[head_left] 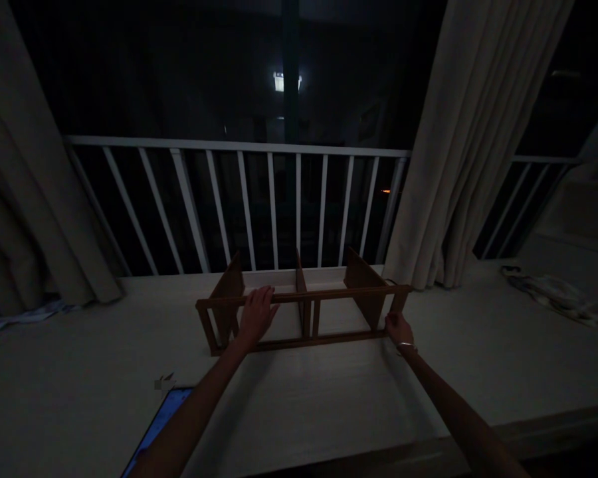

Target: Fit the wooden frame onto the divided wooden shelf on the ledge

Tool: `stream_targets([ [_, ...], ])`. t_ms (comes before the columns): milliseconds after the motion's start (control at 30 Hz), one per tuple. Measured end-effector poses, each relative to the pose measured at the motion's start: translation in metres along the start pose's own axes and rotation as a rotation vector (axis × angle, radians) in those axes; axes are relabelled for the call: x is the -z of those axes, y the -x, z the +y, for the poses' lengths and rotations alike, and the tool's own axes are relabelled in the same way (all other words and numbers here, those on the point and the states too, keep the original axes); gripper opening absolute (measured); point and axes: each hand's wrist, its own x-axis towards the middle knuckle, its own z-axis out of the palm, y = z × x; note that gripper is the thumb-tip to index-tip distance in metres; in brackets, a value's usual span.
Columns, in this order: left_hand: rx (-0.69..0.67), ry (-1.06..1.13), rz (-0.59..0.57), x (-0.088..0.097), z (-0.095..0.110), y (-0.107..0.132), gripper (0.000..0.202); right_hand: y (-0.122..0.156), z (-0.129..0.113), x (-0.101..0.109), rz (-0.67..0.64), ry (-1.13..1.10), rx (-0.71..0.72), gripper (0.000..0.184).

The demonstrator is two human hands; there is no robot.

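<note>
A brown wooden rack (323, 299) with three upright dividers and a front frame of two rails stands on a pale window ledge (104, 372). My left hand (257, 315) rests on the top rail left of the middle, fingers curled over it. At the rack's lower right corner my right hand (397, 328) grips the frame; a thin bracelet sits on that wrist. The room is dim.
A white railing (239, 199) runs behind the rack before a dark window. Beige curtains hang at the left (24, 199) and right (473, 133). A lit screen (159, 421) lies at the near left. Crumpled cloth (553, 295) lies at the far right.
</note>
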Motion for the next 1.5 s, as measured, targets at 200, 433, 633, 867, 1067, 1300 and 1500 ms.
stream_targets([
  [200, 0.026, -0.009, -0.213, -0.004, -0.022, -0.013, 0.034, 0.001, -0.004, 0.009, -0.044, -0.045, 0.074, 0.024],
  [433, 0.092, -0.021, -0.292, -0.004, -0.021, -0.015, 0.037, 0.024, -0.06, 0.045, 0.17, 0.032, 0.19, 0.03],
  [633, 0.088, -0.003, -0.375, 0.004, -0.022, -0.023, 0.037, 0.019, -0.168, 0.063, 0.077, 0.127, 0.763, 0.037],
  [867, 0.095, 0.029, -0.494, 0.006, -0.025, -0.031, 0.035, 0.007, -0.211, 0.042, -0.274, 0.366, 0.814, 0.039],
  [1067, 0.102, 0.068, -0.526, 0.001, -0.029, -0.032, 0.035, 0.0, -0.205, 0.035, -0.452, 0.346, 0.684, 0.045],
  [1300, 0.09, 0.127, -0.611, 0.004, -0.032, -0.037, 0.033, -0.015, -0.206, 0.042, -0.586, 0.268, 0.671, 0.046],
  [1500, 0.053, 0.139, -0.598, -0.002, -0.036, -0.036, 0.033, -0.02, -0.205, 0.042, -0.646, 0.209, 0.651, 0.048],
])
